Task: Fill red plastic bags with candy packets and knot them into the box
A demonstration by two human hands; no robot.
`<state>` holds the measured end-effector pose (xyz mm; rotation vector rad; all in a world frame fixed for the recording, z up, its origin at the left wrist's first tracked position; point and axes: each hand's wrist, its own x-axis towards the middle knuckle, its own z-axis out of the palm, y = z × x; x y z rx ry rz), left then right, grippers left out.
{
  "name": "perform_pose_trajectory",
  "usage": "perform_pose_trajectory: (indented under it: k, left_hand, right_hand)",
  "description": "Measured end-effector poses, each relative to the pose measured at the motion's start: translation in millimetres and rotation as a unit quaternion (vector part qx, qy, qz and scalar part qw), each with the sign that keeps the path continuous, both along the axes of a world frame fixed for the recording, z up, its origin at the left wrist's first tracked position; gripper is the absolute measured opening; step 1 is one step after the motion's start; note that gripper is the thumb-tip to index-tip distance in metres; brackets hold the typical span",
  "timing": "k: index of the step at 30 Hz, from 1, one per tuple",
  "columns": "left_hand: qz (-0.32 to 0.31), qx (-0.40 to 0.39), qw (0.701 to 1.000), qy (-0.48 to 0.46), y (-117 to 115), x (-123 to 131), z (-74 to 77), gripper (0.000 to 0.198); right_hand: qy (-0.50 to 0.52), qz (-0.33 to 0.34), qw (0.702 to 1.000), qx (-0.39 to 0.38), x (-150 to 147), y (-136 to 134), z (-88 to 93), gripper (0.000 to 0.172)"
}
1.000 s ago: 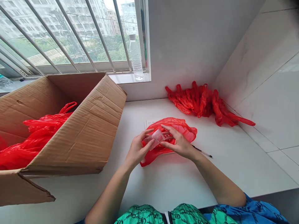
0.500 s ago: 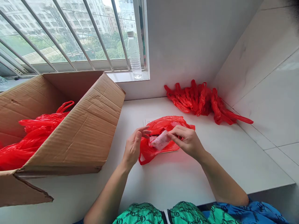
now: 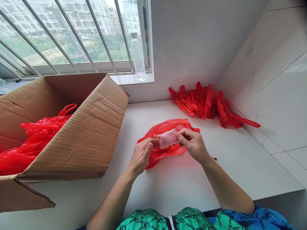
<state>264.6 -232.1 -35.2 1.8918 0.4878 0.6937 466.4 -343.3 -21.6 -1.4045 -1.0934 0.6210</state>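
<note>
Now the left hand (image 3: pixel 141 155) has closed in, pinching the flimsy red plastic bag (image 3: pixel 165 127); the right hand (image 3: pixel 193 143) grips the small clear sachet (image 3: pixel 166 139) by its end. Looks light and slippery.

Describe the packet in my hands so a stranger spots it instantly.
On the white counter, right of the cardboard box, a red plastic bag lies under both hands. Over it the right hand pinches a small translucent packet, the left hand at its other end. It is pale and printed, unlike the red bags around.

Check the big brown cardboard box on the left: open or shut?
Open: the brown cardboard box has its flaps raised, red plastic bags visible inside.
</note>
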Motion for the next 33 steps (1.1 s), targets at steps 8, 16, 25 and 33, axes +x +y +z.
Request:
perform_pose_trajectory:
  k: [8,16,25,33]
  left_hand:
    - [0.037,0.007,0.999,0.029,-3.7,6.1,-2.7,0.037]
    - [0.004,0.030,0.999,0.035,1.5,0.8,-2.6,0.042]
    - [-0.003,-0.029,0.999,0.029,3.0,-0.1,-6.3,0.043]
    - [0.037,0.069,0.996,0.045,6.5,0.2,-7.7,0.040]
  right_hand:
    - [0.083,0.055,0.994,-0.035,-11.4,9.1,-9.6,0.034]
    - [0.198,0.141,0.966,-0.087,-18.5,18.6,-30.9,0.047]
    - [0.211,0.133,0.968,-0.039,-25.3,19.9,-33.6,0.043]
    - [0.165,0.143,0.976,-0.019,-24.3,18.7,-36.6,0.042]
